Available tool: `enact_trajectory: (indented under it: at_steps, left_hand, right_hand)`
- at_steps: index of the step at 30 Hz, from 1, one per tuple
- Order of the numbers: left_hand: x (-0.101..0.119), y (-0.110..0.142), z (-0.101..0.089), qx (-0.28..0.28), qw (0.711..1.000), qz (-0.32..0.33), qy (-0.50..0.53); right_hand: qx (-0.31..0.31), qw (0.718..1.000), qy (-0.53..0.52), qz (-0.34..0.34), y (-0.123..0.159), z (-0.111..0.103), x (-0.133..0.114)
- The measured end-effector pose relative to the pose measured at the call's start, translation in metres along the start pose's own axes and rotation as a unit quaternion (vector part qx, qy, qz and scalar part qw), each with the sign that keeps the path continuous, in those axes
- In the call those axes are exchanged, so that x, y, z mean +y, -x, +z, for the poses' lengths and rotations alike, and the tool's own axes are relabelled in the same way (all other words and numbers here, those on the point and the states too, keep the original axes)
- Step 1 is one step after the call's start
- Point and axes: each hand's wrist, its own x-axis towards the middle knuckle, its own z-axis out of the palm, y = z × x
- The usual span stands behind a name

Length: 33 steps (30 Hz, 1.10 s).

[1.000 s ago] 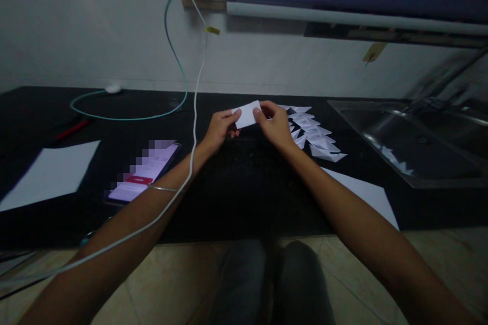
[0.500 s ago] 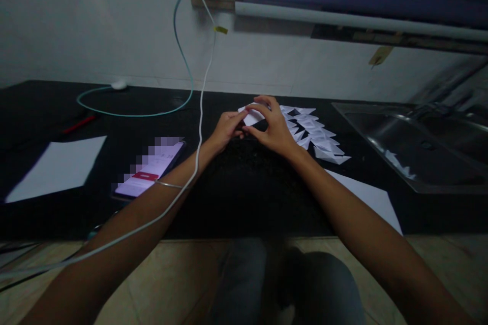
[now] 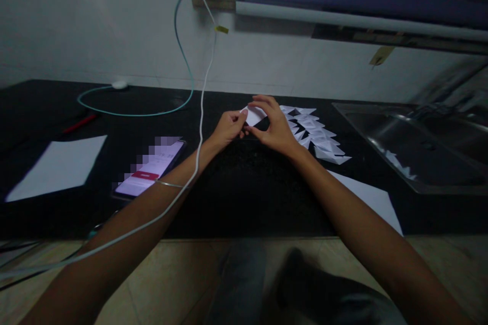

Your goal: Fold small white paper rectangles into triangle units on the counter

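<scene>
A small piece of white folded paper is held between my two hands above the black countertop. My left hand pinches its left edge, thumb on top. My right hand curves around the other side, with fingertips at the far edge and the thumb near the lower edge. Parts of the paper are hidden behind the fingers. Just right of my right hand lies a cluster of several folded white paper triangles, overlapping in rows.
A phone with a lit screen lies by my left forearm. White sheets rest at the left and under my right forearm. A white cable hangs across my left arm. The metal sink is at right.
My left thumb has shifted onto the paper's left edge, and the paper has turned slightly. My right fingers have moved a little along it. Below the counter, a leg has swung to the right.
</scene>
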Motion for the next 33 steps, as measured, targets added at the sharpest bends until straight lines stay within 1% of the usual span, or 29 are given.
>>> enact_trajectory:
  at_steps: [3, 7, 8, 9, 12, 14, 16, 18, 21, 24, 27, 30, 33]
  left_hand:
    - [0.002, 0.002, -0.001, 0.013, 0.999, 0.027, -0.025]
    - [0.0, 0.002, 0.0, 0.023, 0.999, 0.039, -0.014]
    - [-0.001, 0.002, 0.001, 0.022, 0.999, 0.036, -0.003]
    - [-0.003, 0.002, 0.002, 0.019, 0.999, 0.033, 0.012]
    - [-0.007, 0.003, 0.006, 0.005, 0.996, 0.022, 0.084]
    - [-0.007, 0.005, 0.007, -0.022, 0.99, 0.015, 0.141]
    - [-0.006, 0.007, 0.008, -0.055, 0.981, 0.006, 0.185]
    - [-0.005, 0.008, 0.007, -0.073, 0.975, -0.008, 0.21]
    - [-0.007, 0.007, 0.006, -0.072, 0.965, -0.034, 0.249]
    - [-0.015, 0.003, 0.004, -0.066, 0.952, -0.069, 0.29]
    - [-0.025, -0.001, 0.003, -0.083, 0.938, -0.103, 0.322]
    - [-0.032, -0.007, 0.002, -0.099, 0.925, -0.119, 0.347]
    - [-0.034, -0.01, 0.001, -0.104, 0.92, -0.128, 0.356]
  right_hand:
    - [0.018, 1.0, 0.007, 0.005, 0.0, 0.001, -0.003]
    - [0.104, 0.993, 0.03, 0.04, 0.001, 0.0, -0.015]
    - [0.115, 0.991, 0.038, 0.048, 0.001, 0.0, -0.018]
    - [0.113, 0.991, 0.045, 0.049, 0.001, 0.001, -0.022]
    - [0.046, 0.997, 0.06, 0.032, 0.0, 0.002, -0.029]
    - [0.007, 0.997, 0.065, 0.03, 0.0, 0.002, -0.029]
    - [-0.005, 0.997, 0.069, 0.04, 0.0, 0.001, -0.026]
    - [-0.01, 0.996, 0.074, 0.044, -0.001, 0.0, -0.022]
    - [-0.028, 0.995, 0.086, 0.046, -0.002, -0.003, -0.018]
    - [-0.046, 0.993, 0.095, 0.056, -0.002, -0.004, -0.018]
    - [-0.061, 0.992, 0.084, 0.065, -0.002, -0.004, -0.019]
    - [-0.081, 0.992, 0.06, 0.07, -0.001, -0.004, -0.021]
    - [-0.094, 0.992, 0.043, 0.071, -0.001, -0.003, -0.024]
